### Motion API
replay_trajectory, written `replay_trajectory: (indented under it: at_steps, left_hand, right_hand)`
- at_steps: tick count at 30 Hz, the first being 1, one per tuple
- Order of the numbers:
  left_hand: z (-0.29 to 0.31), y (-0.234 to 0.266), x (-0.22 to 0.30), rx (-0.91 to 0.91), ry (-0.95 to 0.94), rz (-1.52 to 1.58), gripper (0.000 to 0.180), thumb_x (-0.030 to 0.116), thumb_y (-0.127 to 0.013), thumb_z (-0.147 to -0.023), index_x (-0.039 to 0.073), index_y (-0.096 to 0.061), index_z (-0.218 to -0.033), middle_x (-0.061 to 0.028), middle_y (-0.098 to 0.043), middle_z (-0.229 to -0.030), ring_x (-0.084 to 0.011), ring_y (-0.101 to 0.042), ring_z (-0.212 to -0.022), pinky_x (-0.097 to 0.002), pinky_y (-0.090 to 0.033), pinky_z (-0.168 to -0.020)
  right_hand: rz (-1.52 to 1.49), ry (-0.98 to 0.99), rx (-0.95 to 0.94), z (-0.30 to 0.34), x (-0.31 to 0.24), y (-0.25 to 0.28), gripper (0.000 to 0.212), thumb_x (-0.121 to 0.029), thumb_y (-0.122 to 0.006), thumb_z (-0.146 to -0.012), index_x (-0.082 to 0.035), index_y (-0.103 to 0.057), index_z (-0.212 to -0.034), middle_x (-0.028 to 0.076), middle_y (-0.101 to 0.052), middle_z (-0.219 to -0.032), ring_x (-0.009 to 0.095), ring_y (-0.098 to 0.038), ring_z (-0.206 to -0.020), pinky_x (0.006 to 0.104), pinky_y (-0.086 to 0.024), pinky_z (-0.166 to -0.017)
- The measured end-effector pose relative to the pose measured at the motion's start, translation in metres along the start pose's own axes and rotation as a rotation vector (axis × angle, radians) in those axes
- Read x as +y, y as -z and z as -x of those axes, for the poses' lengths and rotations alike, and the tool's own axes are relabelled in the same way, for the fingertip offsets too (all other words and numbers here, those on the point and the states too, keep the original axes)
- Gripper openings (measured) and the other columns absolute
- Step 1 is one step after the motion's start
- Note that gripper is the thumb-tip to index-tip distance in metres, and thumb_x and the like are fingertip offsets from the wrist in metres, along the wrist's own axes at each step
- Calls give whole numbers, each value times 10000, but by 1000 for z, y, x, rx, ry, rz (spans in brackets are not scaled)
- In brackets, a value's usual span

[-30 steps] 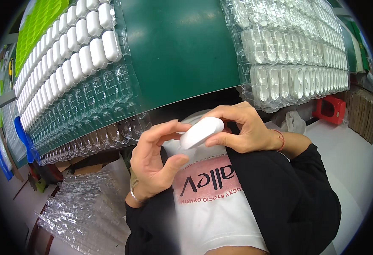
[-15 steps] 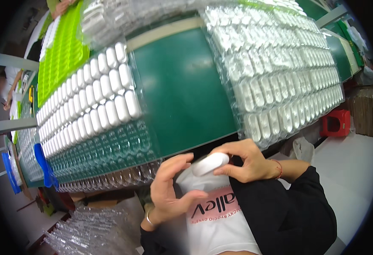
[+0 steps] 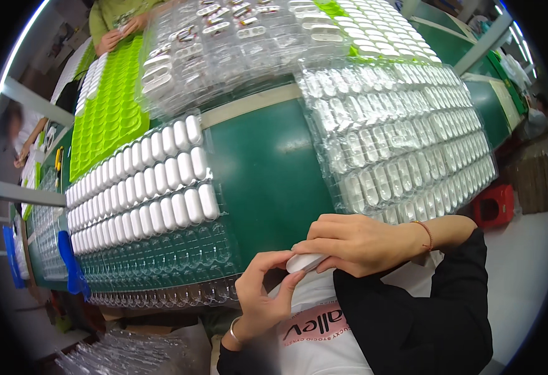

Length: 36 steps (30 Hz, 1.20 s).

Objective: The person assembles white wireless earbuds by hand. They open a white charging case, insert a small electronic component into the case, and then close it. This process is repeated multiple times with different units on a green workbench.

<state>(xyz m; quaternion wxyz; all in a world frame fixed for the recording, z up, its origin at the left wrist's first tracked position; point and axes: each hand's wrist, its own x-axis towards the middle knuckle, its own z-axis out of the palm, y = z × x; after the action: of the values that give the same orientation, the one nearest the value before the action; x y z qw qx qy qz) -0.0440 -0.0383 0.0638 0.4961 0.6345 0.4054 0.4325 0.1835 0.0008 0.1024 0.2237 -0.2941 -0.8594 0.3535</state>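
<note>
A white, rounded oblong plastic case (image 3: 305, 262) is held close in front of my torso, near the table's front edge. My left hand (image 3: 262, 295) pinches its left end between thumb and fingers. Around its right end close the fingers of my right hand (image 3: 366, 244), covering part of it. To the left lies a clear blister tray (image 3: 180, 255), its upper rows filled with similar white cases (image 3: 180, 209) and its nearest rows bare. On the right, a clear tray stack (image 3: 380, 149) holds several rows of pale oblong shells.
Between the trays shows the green tabletop (image 3: 267, 169). Bright green trays (image 3: 108, 128) and clear trays with small parts (image 3: 224, 62) lie farther back. Another person's hands (image 3: 124, 32) work at the far left. A red stool (image 3: 493, 206) stands at right; plastic wrap (image 3: 130, 350) lies low at left.
My left hand, apart from the case before, has closed on its left end. My right hand has turned the case and shifted slightly. The view has tilted, showing more of the far table.
</note>
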Motion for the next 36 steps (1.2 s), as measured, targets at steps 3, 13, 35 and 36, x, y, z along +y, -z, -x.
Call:
replay_trajectory:
  at_steps: [3, 13, 35, 36]
  left_hand:
    - [-1, 9, 0, 17, 4, -81, 384, -14, -767, -804, -42, -615, -1155, -133, -678, -1040, -159, -661, -912, -286, -537, -821]
    - [-47, 101, 22, 159, -295, -797, 406, -130, -693, -743, -22, -627, -1129, -178, -670, -1041, -323, -667, -924, -378, -542, -785]
    - [-220, 474, -135, 682, 123, -1200, 347, -63, -659, -765, 85, -677, -1078, -166, -711, -1040, -346, -682, -975, -404, -525, -860]
    - [-222, 477, -136, 685, 141, -1230, 341, -70, -656, -766, 86, -674, -1068, -157, -714, -1038, -334, -686, -977, -397, -525, -856]
  right_hand:
    - [-32, -10, -34, -10, 2, 0, 438, -105, -718, -820, -18, -564, -1221, 109, -558, -992, 293, -559, -922, 386, -481, -760]
    - [44, 64, 80, -58, 7, 5, 513, -82, -754, -792, -27, -551, -1261, 145, -530, -1222, 310, -576, -974, 387, -507, -812]
    - [209, -199, 177, -32, 46, 3, 310, 3, -730, -777, -22, -631, -1069, 131, -600, -1156, 209, -639, -737, 320, -531, -623]
    - [210, -208, 169, -33, 46, 4, 308, 2, -730, -777, -23, -633, -1068, 130, -601, -1157, 207, -640, -730, 320, -531, -617]
